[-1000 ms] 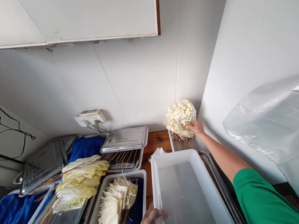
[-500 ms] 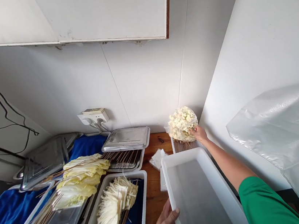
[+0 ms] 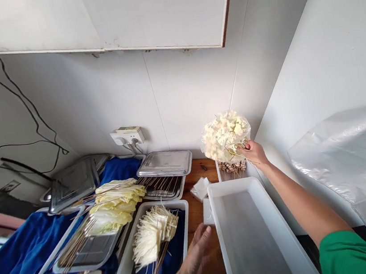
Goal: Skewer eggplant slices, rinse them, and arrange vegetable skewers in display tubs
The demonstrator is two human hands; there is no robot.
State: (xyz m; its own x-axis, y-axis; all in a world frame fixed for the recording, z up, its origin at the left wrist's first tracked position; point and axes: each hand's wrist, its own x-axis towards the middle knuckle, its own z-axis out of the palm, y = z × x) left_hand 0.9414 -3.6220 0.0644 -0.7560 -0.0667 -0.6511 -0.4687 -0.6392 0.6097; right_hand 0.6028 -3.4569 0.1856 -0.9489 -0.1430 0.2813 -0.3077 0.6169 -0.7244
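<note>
At 12 o'clock of the tub (image 3: 250, 240), above mushrooms (image 3: 233, 167), the right hand (image 3: 254, 152) pinches the skewers (image 3: 234, 152) of the cauliflower (image 3: 226, 135), apparently a lifting step calling for a steady grip next, while the left hand (image 3: 196, 252), fingers apart, hovers at 9 o'clock.
</note>
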